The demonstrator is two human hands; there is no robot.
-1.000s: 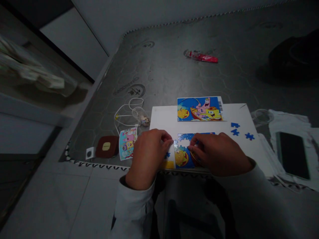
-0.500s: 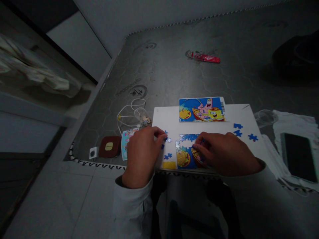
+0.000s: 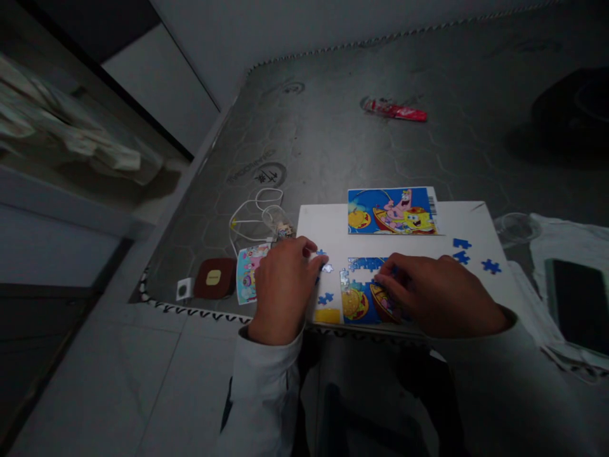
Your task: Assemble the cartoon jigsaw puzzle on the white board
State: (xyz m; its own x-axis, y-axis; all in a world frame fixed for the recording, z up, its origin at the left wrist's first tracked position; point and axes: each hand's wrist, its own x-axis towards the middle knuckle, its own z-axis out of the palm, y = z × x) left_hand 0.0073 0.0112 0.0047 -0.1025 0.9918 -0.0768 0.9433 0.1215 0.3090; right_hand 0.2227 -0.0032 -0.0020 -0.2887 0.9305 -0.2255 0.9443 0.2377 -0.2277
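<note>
The left hand (image 3: 284, 285) rests at the near left of the white board (image 3: 333, 222), its fingers (image 3: 311, 251) curled close together, the tips just beside a small pale jigsaw piece (image 3: 327, 268); whether they pinch anything, I cannot tell. The right hand (image 3: 440, 298) lies over the partly joined jigsaw (image 3: 356, 304) at the board's near edge, with its fingers (image 3: 387, 282) slightly spread and bearing on the pieces, though any single piece they might clamp is hidden. Beyond the jigsaw, a printed picture card (image 3: 392, 211) overhangs the board's far edge. Three loose blue pieces (image 3: 461, 243) lie toward the board's right side, while a blue piece (image 3: 325, 298) and a yellow piece (image 3: 327, 315) sit by the left hand.

The jigsaw's position right at the board's near edge looks like the main risk: a dragging wrist or sleeve could part the joined sections or push them over the lip. Uneven pressure from the right fingers might lift a neighbouring piece. A stray knuckle could scatter the pieces by the left hand, and the dim light could make similar blue pieces easy to confuse
</note>
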